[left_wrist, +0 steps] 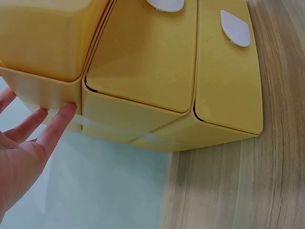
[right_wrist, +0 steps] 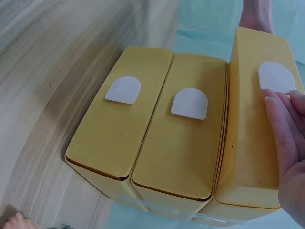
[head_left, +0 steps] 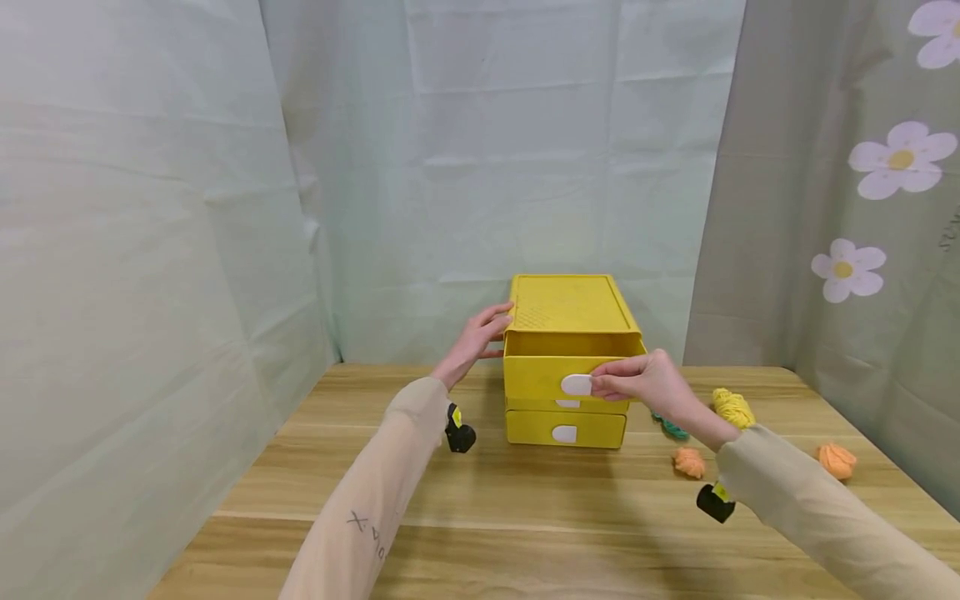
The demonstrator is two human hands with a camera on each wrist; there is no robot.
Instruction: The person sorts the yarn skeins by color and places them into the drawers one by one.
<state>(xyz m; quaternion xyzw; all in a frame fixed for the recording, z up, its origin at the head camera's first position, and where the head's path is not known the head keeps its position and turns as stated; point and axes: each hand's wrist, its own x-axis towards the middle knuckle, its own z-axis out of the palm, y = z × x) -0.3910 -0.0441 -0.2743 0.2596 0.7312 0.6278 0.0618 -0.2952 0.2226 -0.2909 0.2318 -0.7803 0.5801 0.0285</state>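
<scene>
A yellow three-drawer storage box stands on the wooden table. Its top drawer is pulled partway out, while the middle drawer and bottom drawer are closed. My right hand pinches the white handle of the top drawer between fingers and thumb. With extended fingers, my left hand rests against the box's left side near the top edge; in the left wrist view its fingertips touch the side wall. What shows of the drawer's inside is bare yellow wall.
Right of the box lie a yellow yarn bundle, a green yarn piece partly behind my right arm, and two orange yarn balls, one nearer and one farther right. Pale curtains hang behind and beside the wooden table.
</scene>
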